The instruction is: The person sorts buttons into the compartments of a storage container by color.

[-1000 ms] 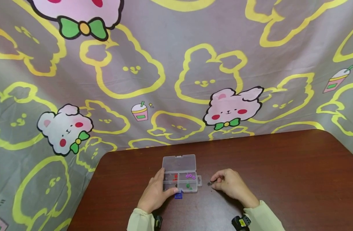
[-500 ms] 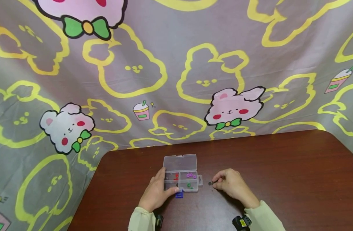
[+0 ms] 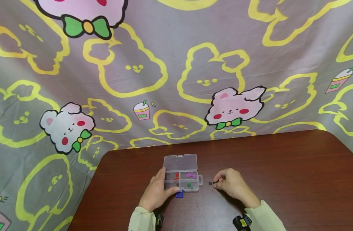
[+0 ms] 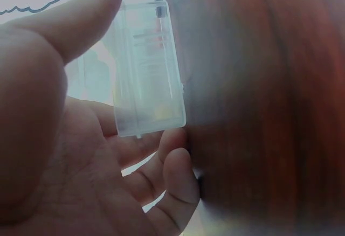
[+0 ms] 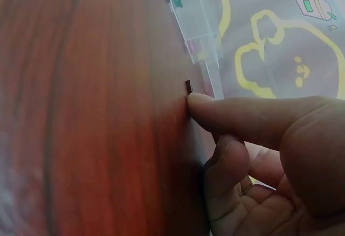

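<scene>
A clear plastic compartment box [image 3: 188, 189] stands on the table with its lid [image 3: 180, 163] raised at the back. Its compartments hold red bits [image 3: 176, 176], purple rings [image 3: 191, 175] and green pieces [image 3: 189, 185]. My left hand [image 3: 155, 194] grips the box, thumb at the front edge and fingers along the left side. A blue piece [image 3: 179, 194] sits at the front edge by that thumb. Right of the box, my right hand [image 3: 231, 183] pinches a small dark piece [image 5: 188, 87] at its fingertips, low over the table. A dark disc [image 3: 210, 183] lies just left of those fingertips.
The brown table [image 3: 265, 160] extends right and left of the box. A tiny dark speck [image 3: 212, 190] lies in front of the right fingertips. Behind the table hangs a patterned cloth [image 3: 170, 80]. Both wrists wear dark camera straps [image 3: 241, 222].
The head view has shifted slightly. A small gap now shows between the dark disc and the piece at my right fingertips. My left hand keeps its hold on the box.
</scene>
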